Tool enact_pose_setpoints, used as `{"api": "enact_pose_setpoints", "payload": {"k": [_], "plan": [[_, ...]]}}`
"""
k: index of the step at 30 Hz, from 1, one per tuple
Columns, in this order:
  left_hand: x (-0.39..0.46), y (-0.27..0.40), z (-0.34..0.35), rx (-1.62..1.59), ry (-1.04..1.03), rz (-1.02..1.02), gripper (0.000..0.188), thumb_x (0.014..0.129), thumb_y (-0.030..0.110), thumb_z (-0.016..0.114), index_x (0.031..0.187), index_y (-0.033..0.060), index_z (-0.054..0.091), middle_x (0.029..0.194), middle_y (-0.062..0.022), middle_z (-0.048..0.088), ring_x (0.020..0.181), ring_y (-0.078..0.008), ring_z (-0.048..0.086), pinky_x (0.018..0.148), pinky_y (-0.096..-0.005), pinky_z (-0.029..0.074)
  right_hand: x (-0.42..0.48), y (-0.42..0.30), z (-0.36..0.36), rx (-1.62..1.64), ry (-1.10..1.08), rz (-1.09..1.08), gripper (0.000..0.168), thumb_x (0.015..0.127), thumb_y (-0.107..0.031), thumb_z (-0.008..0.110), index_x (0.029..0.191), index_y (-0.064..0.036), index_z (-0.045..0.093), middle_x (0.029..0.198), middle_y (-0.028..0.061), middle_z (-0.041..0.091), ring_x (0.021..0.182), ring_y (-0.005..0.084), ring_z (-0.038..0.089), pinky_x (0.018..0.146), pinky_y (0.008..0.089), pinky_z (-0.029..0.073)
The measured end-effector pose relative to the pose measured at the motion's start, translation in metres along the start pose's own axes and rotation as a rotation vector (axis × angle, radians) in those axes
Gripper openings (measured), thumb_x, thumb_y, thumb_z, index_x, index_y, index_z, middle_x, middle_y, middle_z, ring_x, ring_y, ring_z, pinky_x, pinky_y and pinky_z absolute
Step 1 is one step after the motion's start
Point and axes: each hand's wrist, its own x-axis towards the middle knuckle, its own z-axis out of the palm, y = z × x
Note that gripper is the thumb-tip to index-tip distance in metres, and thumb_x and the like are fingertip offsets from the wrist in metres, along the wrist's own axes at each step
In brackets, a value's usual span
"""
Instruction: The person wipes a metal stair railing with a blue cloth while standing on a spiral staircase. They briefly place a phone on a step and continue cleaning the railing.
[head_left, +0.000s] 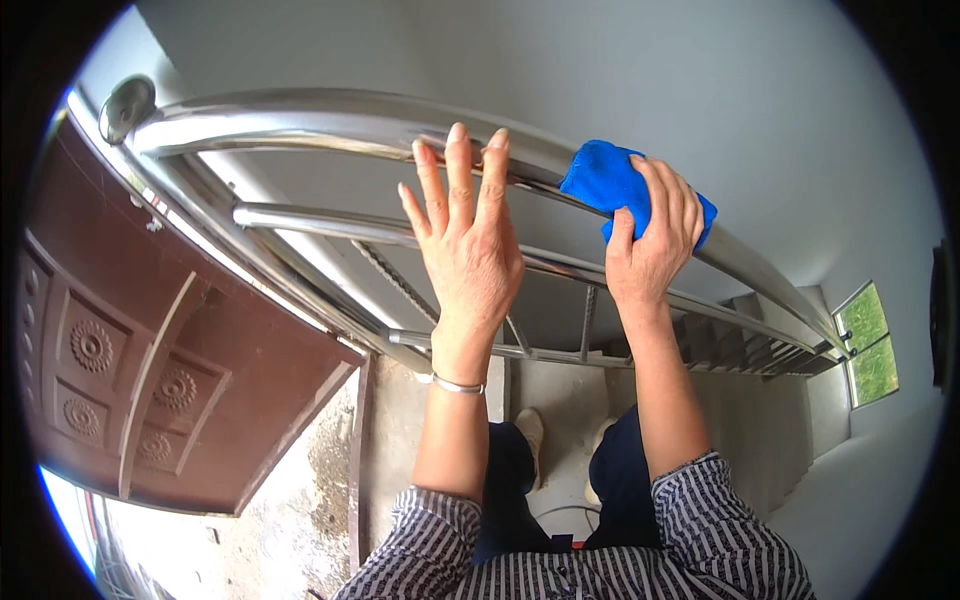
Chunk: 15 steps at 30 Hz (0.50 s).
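A blue cloth (606, 178) is wrapped over the shiny metal handrail (300, 124) of a stair railing, under my right hand (651, 232), whose fingers and thumb grip it. To its left, my left hand (469, 217) is spread with the palm down and the fingertips at the handrail; whether they touch it is hard to tell. It holds nothing, and a silver-coloured bangle (459, 387) circles that wrist. Below the handrail run thinner metal rails (322, 220) joined by twisted bars (589, 322). A round metal cap (127, 110) is at the railing's left end.
A brown door with carved rosettes (217, 330) stands at the left, beside a bright doorway. Stairs (720, 337) lie beyond the railing at the right, near a small window (868, 345). Grey walls (675, 75) rise behind. My shoes (529, 435) rest on the concrete floor (562, 397).
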Motion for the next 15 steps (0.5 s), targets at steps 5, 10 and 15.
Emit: {"api": "enact_pose_setpoints", "payload": {"k": [5,10,15], "plan": [[-0.007,-0.018,0.000,-0.040,0.080,0.042,0.073,0.086,-0.001,0.057,0.154,0.0216,0.045,0.163,-0.0138,0.034,0.153,-0.0402,0.022,0.120,-0.0642,0.014,-0.020,-0.029,0.003,0.147,0.028,-0.143,0.045,0.093,-0.030,0.052,0.130,-0.009,0.065,0.141,0.0134,0.057,0.131,0.0380,0.048,0.111,0.0540,0.031],[-0.036,-0.065,0.005,0.079,0.195,-0.206,0.054,0.094,0.008,0.057,0.147,0.0193,0.054,0.158,-0.0109,0.043,0.153,-0.0364,0.027,0.122,-0.0594,0.011,-0.054,-0.058,0.017,0.241,-0.110,-0.243,0.039,0.098,-0.027,0.052,0.130,-0.011,0.067,0.142,0.0102,0.058,0.131,0.0350,0.049,0.109,0.0502,0.035],[-0.047,-0.083,0.014,0.104,0.117,-0.176,0.032,0.100,0.023,0.053,0.130,0.0154,0.065,0.149,-0.0080,0.050,0.151,-0.0383,0.028,0.121,-0.0623,0.015,-0.074,-0.070,0.041,0.144,-0.474,-0.150,0.059,0.084,-0.011,0.070,0.141,-0.008,0.053,0.138,0.0139,0.055,0.127,0.0345,0.051,0.109,0.0512,0.037]]}}
